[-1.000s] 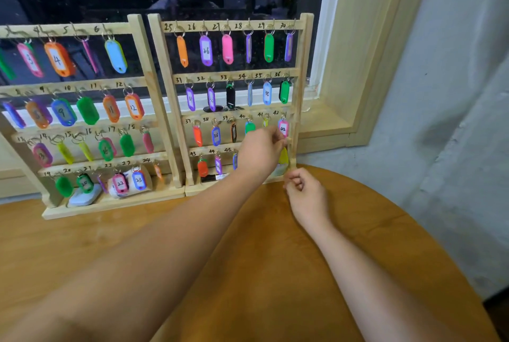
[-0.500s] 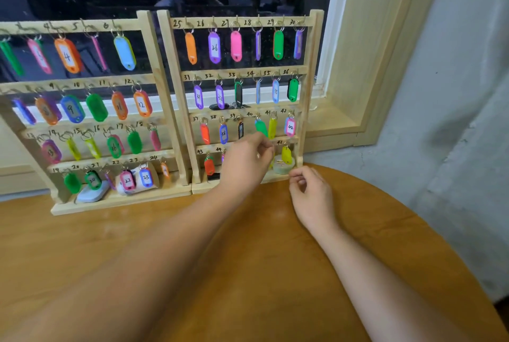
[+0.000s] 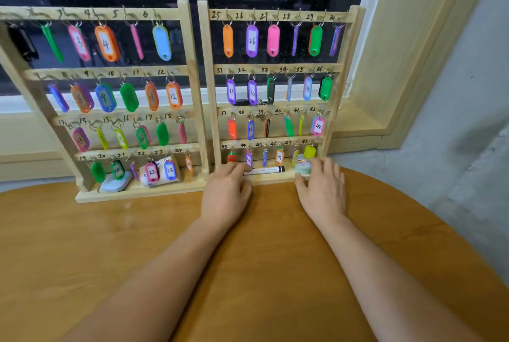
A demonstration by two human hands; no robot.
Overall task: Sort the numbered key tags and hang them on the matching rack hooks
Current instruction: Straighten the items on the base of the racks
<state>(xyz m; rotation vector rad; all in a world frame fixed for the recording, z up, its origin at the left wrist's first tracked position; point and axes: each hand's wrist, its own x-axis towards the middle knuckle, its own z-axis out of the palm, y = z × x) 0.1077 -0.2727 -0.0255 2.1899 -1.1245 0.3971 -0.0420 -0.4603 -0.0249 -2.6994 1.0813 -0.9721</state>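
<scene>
Head view: pale wooden left rack (image 3: 192, 66) and matching right rack (image 3: 207, 66) upright side by side on round orange-brown wooden table (image 3: 82, 245); coloured oval plastic key tags (image 3: 252, 41) hanging from numbered hooks (several numbers too blurred to read); left hand (image 3: 225, 192) at right rack's base, fingers relaxed, grasping nothing, fingertips beside white marker pen with black cap (image 3: 264, 170); right hand (image 3: 322, 190) likewise released, fingers spread, touching round pale-green container (image 3: 303, 167) under yellow tag (image 3: 309, 152) on bottom row's last hook
</scene>
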